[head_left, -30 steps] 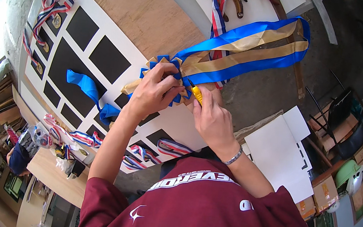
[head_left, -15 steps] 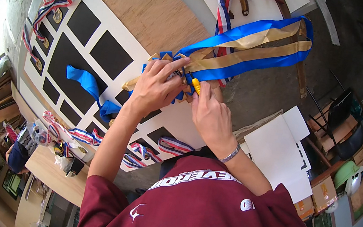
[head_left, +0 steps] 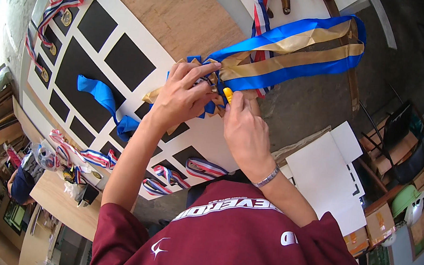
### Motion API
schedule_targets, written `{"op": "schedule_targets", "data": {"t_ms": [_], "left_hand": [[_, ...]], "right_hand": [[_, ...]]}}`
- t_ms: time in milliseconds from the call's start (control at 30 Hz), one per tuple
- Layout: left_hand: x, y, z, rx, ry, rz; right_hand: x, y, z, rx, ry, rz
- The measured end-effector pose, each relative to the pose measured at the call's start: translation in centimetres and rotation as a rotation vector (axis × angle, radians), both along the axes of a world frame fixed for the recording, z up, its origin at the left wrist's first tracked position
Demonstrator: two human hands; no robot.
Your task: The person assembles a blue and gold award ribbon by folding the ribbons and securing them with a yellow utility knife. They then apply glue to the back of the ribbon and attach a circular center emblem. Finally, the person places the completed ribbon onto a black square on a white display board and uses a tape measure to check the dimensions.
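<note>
Two bare hands meet at a blue-and-gold rosette (head_left: 209,109) by the edge of a white board (head_left: 125,20) with black panels
Left hand (head_left: 182,96) lies over the rosette, index finger stretched toward the looped ribbon (head_left: 292,62) extending right, though I cannot tell whether its thumb pinches the pleats; right hand (head_left: 247,135) has its fingers closed around a yellow tool (head_left: 227,94) at the rosette's right side; a blue strip (head_left: 102,93) lies on the board, farther left

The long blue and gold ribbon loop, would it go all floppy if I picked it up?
The ribbon loop would probably flop, since its strip bends round and twists. It's likely light, because the strip looks thin. Its satiny sheen suggests it might feel slippery.
</note>
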State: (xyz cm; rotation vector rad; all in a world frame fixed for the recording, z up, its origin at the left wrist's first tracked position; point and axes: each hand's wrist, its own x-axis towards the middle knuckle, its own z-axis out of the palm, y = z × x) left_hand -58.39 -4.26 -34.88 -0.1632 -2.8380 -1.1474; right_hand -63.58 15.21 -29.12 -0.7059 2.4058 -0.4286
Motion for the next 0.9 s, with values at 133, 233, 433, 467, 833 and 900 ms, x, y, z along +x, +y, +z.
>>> {"op": "schedule_targets", "data": {"t_ms": [133,233,433,467,833,900], "left_hand": [[-0.1,0.0,0.2,0.023,0.004,-0.009],[-0.2,0.0,0.2,0.056,-0.023,0.007],[0.0,0.0,-0.5,0.080,0.021,0.027],[0.0,0.0,-0.6,0.077,0.032,0.026],[0.2,-0.1,-0.8,0.034,0.048,0.040],[0.2,-0.1,-0.9,0.014,0.094,0.037]], "right_hand": [[0.1,-0.1,-0.3,0.011,-0.028,-0.032],[0.3,-0.1,-0.6,-0.006,-0.038,-0.051],[0.1,-0.1,-0.6,-0.010,-0.031,-0.052],[0.1,-0.1,-0.6,-0.009,-0.033,-0.047],[0.2,0.0,-0.8,-0.016,0.005,-0.015],[0.2,0.1,-0.7,-0.013,0.029,-0.005]]}}
